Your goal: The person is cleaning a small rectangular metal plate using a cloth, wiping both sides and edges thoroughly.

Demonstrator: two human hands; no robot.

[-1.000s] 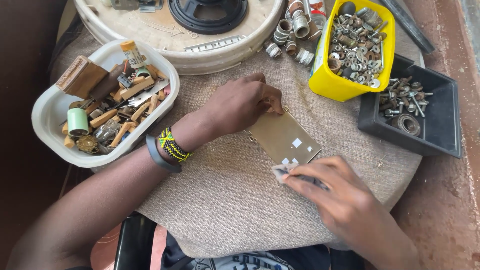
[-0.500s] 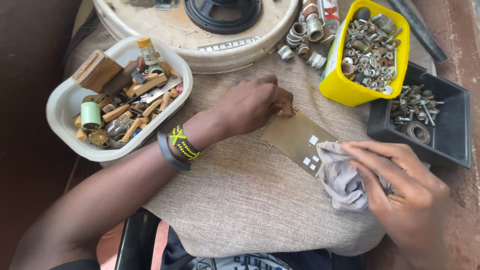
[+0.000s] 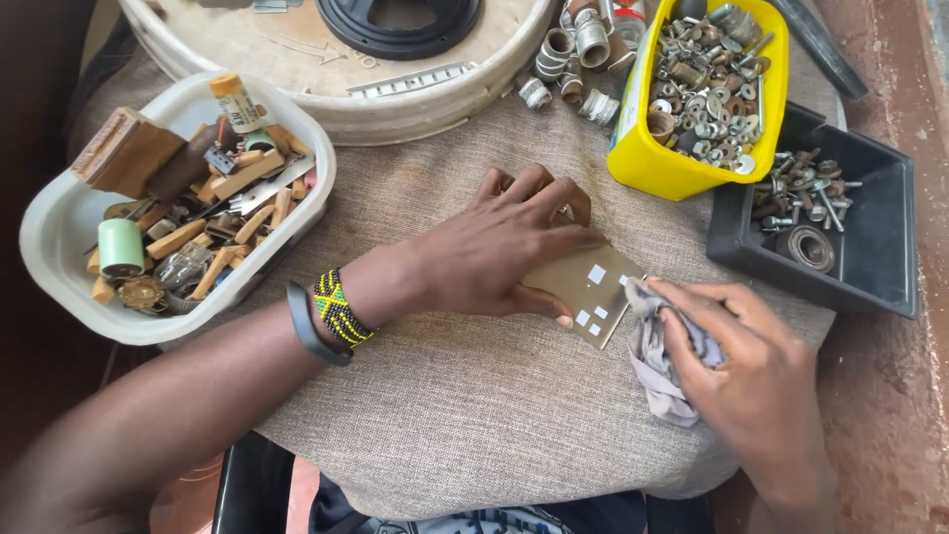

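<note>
Currently left hand (image 3: 494,252) lies flat, palm down, fingers spread, pinning the thin metal plate (image 3: 590,292) to the burlap cloth (image 3: 465,396) at frame centre, not gripping it. Right hand (image 3: 756,381), lower right, is curled around a grey rag (image 3: 657,351), which touches the plate's right edge; plate sits between both hands

The left hand (image 3: 494,252) covers much of the metal plate (image 3: 591,297); the top edge cuts off the black ring (image 3: 400,25) and yellow bin (image 3: 692,168).
</note>
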